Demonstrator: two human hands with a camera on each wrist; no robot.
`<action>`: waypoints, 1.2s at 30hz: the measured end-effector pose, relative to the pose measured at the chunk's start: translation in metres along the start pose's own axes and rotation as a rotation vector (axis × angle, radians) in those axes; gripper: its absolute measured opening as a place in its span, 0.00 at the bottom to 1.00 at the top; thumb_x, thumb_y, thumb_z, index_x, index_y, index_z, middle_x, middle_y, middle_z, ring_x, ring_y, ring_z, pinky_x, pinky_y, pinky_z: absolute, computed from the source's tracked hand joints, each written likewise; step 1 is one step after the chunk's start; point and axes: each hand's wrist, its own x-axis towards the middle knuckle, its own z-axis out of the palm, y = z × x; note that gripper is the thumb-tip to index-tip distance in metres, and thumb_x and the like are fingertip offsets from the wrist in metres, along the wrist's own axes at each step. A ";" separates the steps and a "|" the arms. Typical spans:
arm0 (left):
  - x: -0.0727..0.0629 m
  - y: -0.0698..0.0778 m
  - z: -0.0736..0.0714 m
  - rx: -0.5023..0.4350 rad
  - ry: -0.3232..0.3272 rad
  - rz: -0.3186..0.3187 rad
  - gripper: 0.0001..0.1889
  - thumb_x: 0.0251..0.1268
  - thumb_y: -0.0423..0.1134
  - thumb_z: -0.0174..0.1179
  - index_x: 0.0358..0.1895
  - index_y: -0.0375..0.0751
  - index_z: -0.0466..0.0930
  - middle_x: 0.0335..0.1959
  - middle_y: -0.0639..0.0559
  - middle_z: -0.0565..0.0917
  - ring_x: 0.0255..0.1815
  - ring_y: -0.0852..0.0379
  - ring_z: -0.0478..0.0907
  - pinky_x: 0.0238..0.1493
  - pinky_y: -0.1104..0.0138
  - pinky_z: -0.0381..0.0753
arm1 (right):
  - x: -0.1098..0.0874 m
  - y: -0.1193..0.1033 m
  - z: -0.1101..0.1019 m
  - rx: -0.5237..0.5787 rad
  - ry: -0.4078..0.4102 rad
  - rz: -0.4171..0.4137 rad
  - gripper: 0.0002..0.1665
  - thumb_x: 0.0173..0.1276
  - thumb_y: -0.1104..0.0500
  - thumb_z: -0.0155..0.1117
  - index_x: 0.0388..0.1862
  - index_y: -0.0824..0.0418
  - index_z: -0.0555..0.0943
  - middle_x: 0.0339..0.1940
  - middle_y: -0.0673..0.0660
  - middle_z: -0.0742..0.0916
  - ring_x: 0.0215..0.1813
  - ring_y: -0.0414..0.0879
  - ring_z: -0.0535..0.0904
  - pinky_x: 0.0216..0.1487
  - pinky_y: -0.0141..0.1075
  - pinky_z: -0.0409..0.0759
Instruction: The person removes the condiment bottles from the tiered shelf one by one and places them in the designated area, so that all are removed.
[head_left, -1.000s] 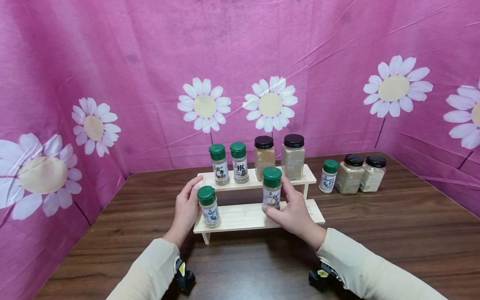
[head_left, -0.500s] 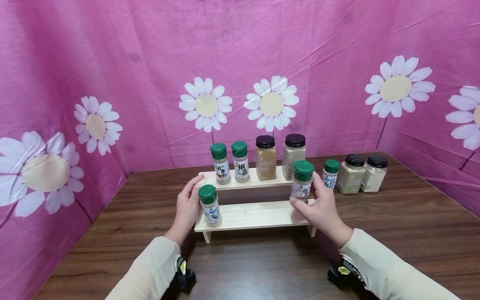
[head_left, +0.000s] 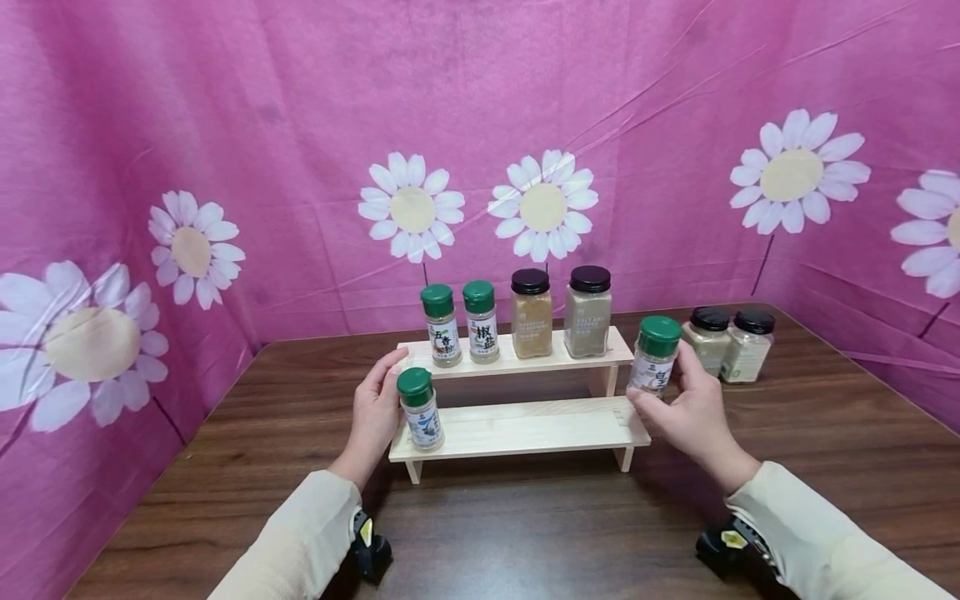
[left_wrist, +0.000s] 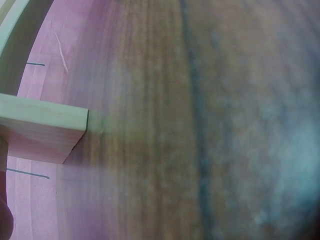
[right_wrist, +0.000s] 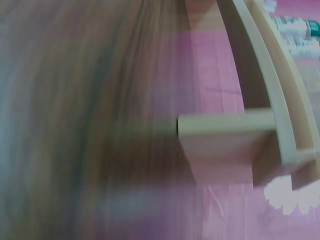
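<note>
A two-tier wooden rack (head_left: 525, 429) stands on the table. My left hand (head_left: 375, 408) holds its left end, by the upper tier; the thumb is partly hidden behind a green-lidded spice jar (head_left: 422, 417) on the lower tier. Just off the rack's right end, my right hand (head_left: 693, 408) grips another green-lidded spice jar (head_left: 652, 371) upright, thumb in front, fingers mostly hidden behind. Along the upper tier stand two green-lidded spice jars (head_left: 444, 333) and two taller black-lidded jars (head_left: 532, 321), one orange-brown, one greyish. A rack leg (left_wrist: 45, 125) shows in the left wrist view.
Two black-lidded jars (head_left: 748, 350) stand on the dark wooden table (head_left: 510, 533) to the right, one partly behind my right hand. A pink curtain (head_left: 480, 100) with printed daisies hangs behind and along both sides.
My right hand has carried its spice jar right, from over the lower tier to beyond the rack's end. It now hides the small green-lidded jar there. My left hand stays at the rack.
</note>
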 end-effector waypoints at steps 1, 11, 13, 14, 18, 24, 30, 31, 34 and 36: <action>0.000 0.000 0.000 -0.003 0.000 -0.001 0.17 0.71 0.36 0.45 0.59 0.42 0.74 0.52 0.41 0.77 0.39 0.68 0.72 0.43 0.74 0.70 | 0.001 0.003 -0.002 -0.007 0.001 0.009 0.33 0.36 0.76 0.69 0.47 0.74 0.72 0.34 0.32 0.78 0.34 0.23 0.74 0.36 0.15 0.72; 0.000 0.001 0.000 0.007 -0.005 -0.016 0.17 0.71 0.37 0.44 0.59 0.45 0.74 0.56 0.44 0.77 0.47 0.62 0.72 0.54 0.66 0.68 | 0.004 0.028 -0.020 -0.137 -0.089 0.142 0.35 0.42 0.71 0.71 0.52 0.70 0.69 0.35 0.66 0.83 0.34 0.20 0.71 0.34 0.15 0.70; 0.000 0.000 0.000 0.005 -0.006 -0.014 0.17 0.71 0.37 0.44 0.59 0.44 0.74 0.56 0.44 0.76 0.48 0.61 0.71 0.55 0.65 0.68 | 0.004 0.034 -0.023 -0.155 -0.139 0.158 0.36 0.44 0.69 0.70 0.54 0.69 0.68 0.37 0.70 0.82 0.35 0.19 0.69 0.35 0.14 0.69; 0.000 0.000 0.000 0.005 -0.007 -0.012 0.17 0.71 0.37 0.44 0.59 0.44 0.74 0.56 0.45 0.76 0.48 0.61 0.71 0.55 0.64 0.68 | 0.005 0.037 -0.025 -0.166 -0.164 0.164 0.36 0.45 0.69 0.71 0.55 0.68 0.68 0.38 0.70 0.82 0.36 0.19 0.69 0.36 0.14 0.68; 0.001 -0.002 0.001 0.011 -0.004 0.004 0.17 0.71 0.36 0.45 0.59 0.44 0.75 0.57 0.46 0.75 0.48 0.61 0.70 0.54 0.65 0.68 | 0.004 0.050 -0.030 -0.193 -0.235 0.186 0.38 0.46 0.68 0.71 0.58 0.68 0.66 0.40 0.69 0.81 0.37 0.20 0.67 0.37 0.17 0.68; 0.000 -0.004 0.001 0.029 0.005 -0.004 0.17 0.71 0.36 0.45 0.58 0.45 0.75 0.52 0.45 0.77 0.45 0.59 0.71 0.50 0.67 0.69 | 0.002 0.065 -0.035 -0.231 -0.265 0.230 0.38 0.46 0.66 0.72 0.57 0.70 0.66 0.43 0.73 0.81 0.38 0.17 0.64 0.39 0.18 0.67; 0.001 -0.003 0.000 0.026 0.008 -0.003 0.16 0.71 0.38 0.45 0.58 0.45 0.75 0.54 0.45 0.77 0.46 0.59 0.72 0.52 0.66 0.69 | 0.001 0.076 -0.036 -0.223 -0.286 0.301 0.38 0.48 0.65 0.72 0.55 0.71 0.65 0.44 0.75 0.80 0.37 0.16 0.64 0.38 0.17 0.66; 0.001 -0.002 0.000 0.024 0.008 -0.002 0.16 0.71 0.38 0.45 0.58 0.44 0.75 0.54 0.44 0.77 0.46 0.59 0.72 0.52 0.65 0.70 | 0.001 0.078 -0.036 -0.217 -0.290 0.312 0.38 0.48 0.66 0.72 0.56 0.72 0.64 0.44 0.75 0.79 0.37 0.16 0.64 0.38 0.16 0.66; 0.001 -0.002 -0.001 0.018 0.001 -0.017 0.16 0.71 0.38 0.45 0.58 0.45 0.75 0.55 0.45 0.77 0.46 0.59 0.72 0.53 0.65 0.69 | 0.000 0.084 -0.036 -0.188 -0.307 0.334 0.38 0.48 0.66 0.72 0.56 0.73 0.64 0.45 0.76 0.79 0.37 0.17 0.66 0.38 0.16 0.68; 0.001 -0.002 -0.001 0.014 -0.005 -0.022 0.16 0.71 0.37 0.45 0.58 0.45 0.75 0.55 0.45 0.77 0.47 0.59 0.72 0.54 0.64 0.69 | -0.001 0.088 -0.036 -0.157 -0.313 0.352 0.38 0.49 0.67 0.71 0.57 0.73 0.63 0.45 0.76 0.79 0.36 0.18 0.67 0.37 0.16 0.69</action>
